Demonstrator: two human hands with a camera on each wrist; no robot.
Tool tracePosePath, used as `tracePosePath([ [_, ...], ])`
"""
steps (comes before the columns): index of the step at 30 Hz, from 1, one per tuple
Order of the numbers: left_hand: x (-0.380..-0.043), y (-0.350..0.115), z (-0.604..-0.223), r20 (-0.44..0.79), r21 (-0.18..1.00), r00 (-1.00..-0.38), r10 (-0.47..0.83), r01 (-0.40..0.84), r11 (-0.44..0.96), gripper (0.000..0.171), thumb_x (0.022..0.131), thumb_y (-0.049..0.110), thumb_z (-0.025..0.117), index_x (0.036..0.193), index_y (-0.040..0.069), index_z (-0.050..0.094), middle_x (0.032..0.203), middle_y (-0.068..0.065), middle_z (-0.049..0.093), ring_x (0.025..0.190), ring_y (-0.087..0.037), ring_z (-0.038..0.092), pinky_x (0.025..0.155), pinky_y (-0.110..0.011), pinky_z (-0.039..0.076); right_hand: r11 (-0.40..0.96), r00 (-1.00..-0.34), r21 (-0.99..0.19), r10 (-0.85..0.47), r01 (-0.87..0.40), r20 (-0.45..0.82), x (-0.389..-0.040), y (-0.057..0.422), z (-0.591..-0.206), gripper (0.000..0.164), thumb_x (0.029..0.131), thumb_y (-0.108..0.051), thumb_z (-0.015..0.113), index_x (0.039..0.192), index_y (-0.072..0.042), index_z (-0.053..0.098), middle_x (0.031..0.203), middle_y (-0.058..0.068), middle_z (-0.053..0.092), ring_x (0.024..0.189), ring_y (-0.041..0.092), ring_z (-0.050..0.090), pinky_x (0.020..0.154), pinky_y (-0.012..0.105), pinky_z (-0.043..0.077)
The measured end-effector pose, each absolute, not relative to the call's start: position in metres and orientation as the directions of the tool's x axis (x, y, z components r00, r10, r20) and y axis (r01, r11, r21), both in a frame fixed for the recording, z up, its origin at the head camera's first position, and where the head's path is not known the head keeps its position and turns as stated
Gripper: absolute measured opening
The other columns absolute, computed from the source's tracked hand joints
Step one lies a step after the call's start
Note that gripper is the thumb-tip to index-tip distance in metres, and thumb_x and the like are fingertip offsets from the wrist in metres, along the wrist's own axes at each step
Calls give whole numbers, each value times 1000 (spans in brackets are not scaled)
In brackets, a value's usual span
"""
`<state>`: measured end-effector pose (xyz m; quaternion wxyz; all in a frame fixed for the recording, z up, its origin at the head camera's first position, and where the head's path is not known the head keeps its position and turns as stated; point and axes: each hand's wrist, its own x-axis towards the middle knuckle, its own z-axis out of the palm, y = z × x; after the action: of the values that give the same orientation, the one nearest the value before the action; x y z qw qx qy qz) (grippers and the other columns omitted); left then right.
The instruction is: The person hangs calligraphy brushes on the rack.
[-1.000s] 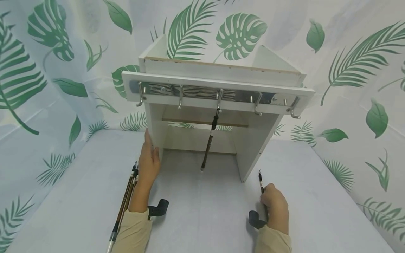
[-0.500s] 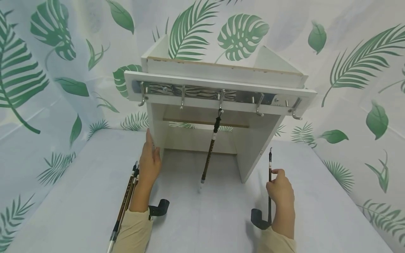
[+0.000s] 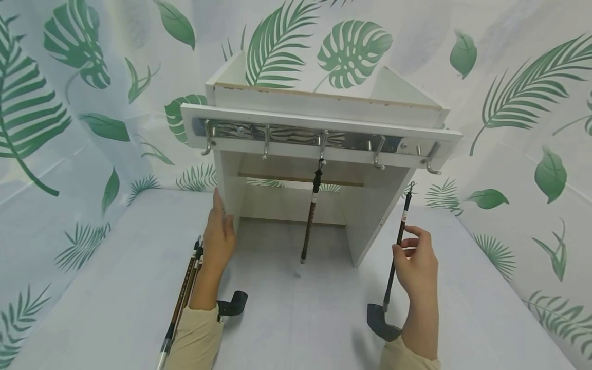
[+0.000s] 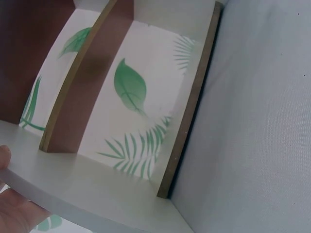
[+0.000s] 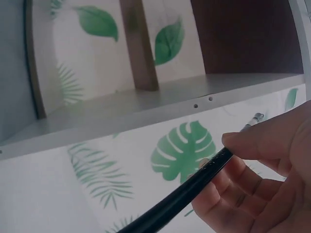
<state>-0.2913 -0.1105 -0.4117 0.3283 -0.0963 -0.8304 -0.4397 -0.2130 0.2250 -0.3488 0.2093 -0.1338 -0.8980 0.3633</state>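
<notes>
A white shelf unit [image 3: 376,216] stands on the table with a row of metal hooks along its top front rail. My left hand [image 3: 219,237] holds its left side panel, thumb on the inner face and fingers outside, as the left wrist view shows. My right hand [image 3: 418,264] pinches a dark calligraphy brush [image 3: 405,208] between thumb and fingers, to the right of the unit. This brush is tilted, its cord loop up and its tip down by the wrist camera. Another calligraphy brush [image 3: 309,226] hangs by its loop from the middle hook [image 3: 323,146].
Several more calligraphy brushes [image 3: 185,282] lie on the white table [image 3: 296,329] left of my left forearm. The other hooks carry nothing. A leaf-patterned cloth [image 3: 509,103] encloses the back and sides. Black wrist cameras [image 3: 381,324] stick out from both wrists.
My right hand has risen from near the table with the brush, its loop end now higher and leaning right. The hanging brush has swung a little. My left hand stays put.
</notes>
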Motion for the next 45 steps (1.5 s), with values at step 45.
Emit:
tracePosePath([
  [45, -289, -110, -409, 595, 694, -793, -133, 423, 583, 60, 96, 5, 40, 147, 7, 8, 132, -27, 40, 122, -41, 40, 96, -57, 35, 618, -687, -732, 400, -286, 606, -193, 205, -327, 44, 86, 7, 52, 127, 2, 38, 91, -20, 40, 83, -3, 51, 68, 2, 42],
])
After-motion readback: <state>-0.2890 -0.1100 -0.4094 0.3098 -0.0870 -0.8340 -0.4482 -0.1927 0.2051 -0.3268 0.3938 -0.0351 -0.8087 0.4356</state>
